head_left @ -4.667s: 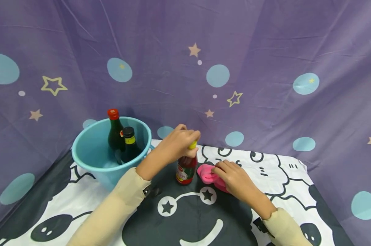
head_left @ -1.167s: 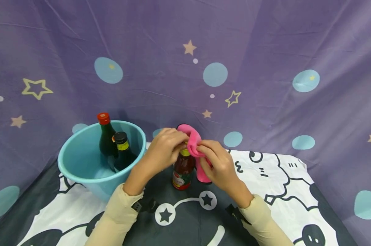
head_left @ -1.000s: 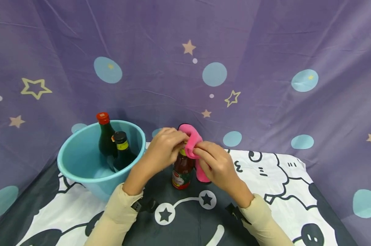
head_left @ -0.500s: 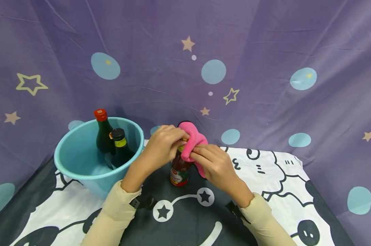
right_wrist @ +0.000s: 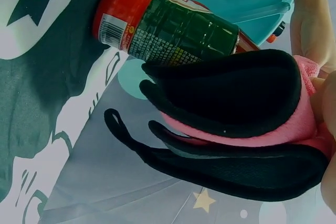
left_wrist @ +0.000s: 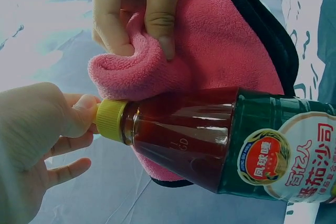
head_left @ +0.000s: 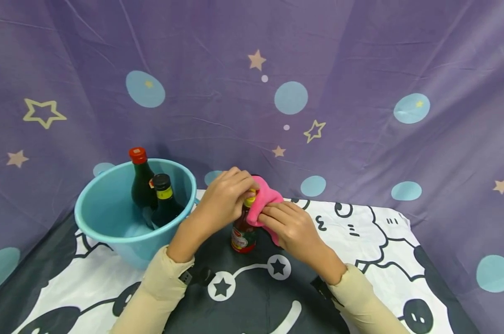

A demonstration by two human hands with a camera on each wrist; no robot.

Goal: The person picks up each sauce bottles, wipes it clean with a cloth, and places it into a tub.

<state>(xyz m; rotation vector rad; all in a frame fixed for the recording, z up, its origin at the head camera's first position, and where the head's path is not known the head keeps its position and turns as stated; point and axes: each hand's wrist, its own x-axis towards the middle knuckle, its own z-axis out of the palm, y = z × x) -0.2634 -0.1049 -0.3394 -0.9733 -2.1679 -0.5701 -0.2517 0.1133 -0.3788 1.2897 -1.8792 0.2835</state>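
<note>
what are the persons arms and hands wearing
Both arms wear long beige sleeves that end at the wrists, the left sleeve and the right sleeve. A dark strap with a small buckle-like piece sits at each cuff. The left hand and right hand are bare: no gloves, rings or markings show.

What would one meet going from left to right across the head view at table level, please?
Basin → red-capped bottle → black-capped bottle → left hand → ketchup bottle → right hand. The pink cloth overlaps the hands, so it is left out.
</note>
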